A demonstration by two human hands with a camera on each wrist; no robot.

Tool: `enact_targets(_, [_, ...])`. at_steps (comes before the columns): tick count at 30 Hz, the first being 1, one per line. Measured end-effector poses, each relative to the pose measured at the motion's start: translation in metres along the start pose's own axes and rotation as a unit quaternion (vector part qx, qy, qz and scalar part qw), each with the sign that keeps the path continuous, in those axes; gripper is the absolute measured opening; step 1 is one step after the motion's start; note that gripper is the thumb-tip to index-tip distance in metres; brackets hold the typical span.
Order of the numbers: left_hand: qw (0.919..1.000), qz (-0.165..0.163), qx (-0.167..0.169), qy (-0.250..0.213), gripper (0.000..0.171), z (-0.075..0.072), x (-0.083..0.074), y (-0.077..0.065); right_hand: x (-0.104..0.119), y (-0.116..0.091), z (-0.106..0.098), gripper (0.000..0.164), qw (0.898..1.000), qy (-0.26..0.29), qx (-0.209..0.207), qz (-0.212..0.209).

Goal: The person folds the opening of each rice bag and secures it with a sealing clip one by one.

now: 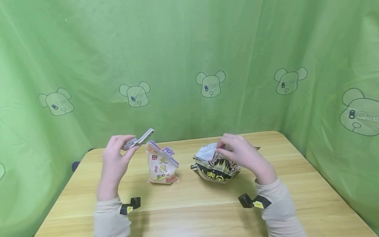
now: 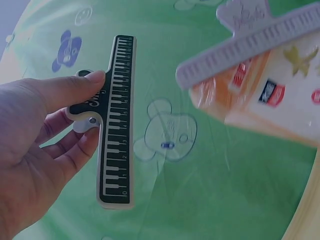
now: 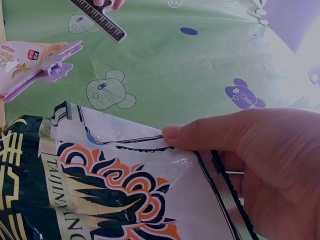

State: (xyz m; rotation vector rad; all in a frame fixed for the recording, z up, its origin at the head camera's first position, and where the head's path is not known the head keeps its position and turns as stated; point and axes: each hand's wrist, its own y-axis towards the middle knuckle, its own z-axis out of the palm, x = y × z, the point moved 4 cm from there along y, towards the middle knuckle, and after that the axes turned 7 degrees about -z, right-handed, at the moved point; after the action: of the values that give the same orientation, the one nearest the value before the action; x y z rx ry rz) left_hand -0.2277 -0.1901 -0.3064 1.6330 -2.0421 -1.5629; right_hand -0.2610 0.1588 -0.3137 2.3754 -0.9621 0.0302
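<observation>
My left hand pinches a bag clip by its handles, thumb on one side and fingers behind. The clip is black and white, printed with piano keys and a number scale, and is held up in the air. My right hand pinches the folded top of a black and white food bag with orange swirls, thumb on the near face. The bag rests on the table. Between the hands stands a smaller white and orange food bag, its slanted top gripped by a purple clip.
The wooden table reaches back to a green curtain printed with bear heads. Black wrist cameras with straps sit on both sleeves, the left camera and the right camera low over the table.
</observation>
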Motion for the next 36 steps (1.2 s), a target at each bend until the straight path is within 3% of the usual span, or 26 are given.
enact_targets(5, [0.9992, 0.032, 0.011, -0.020, 0.033, 0.010, -0.012, -0.001, 0.001, 0.000, 0.000, 0.007, 1.000, 0.001, 0.004, 0.005])
enact_targets(19, [0.9956, 0.058, 0.066, -0.033, 0.039, 0.036, -0.035, -0.004, 0.002, 0.000, -0.002, 0.007, 1.000, 0.002, 0.001, 0.001])
enact_targets(36, [0.9833, 0.066, 0.158, -0.062, 0.032, 0.064, -0.053, -0.014, 0.002, 0.000, -0.002, 0.007, 1.000, 0.011, 0.005, 0.006])
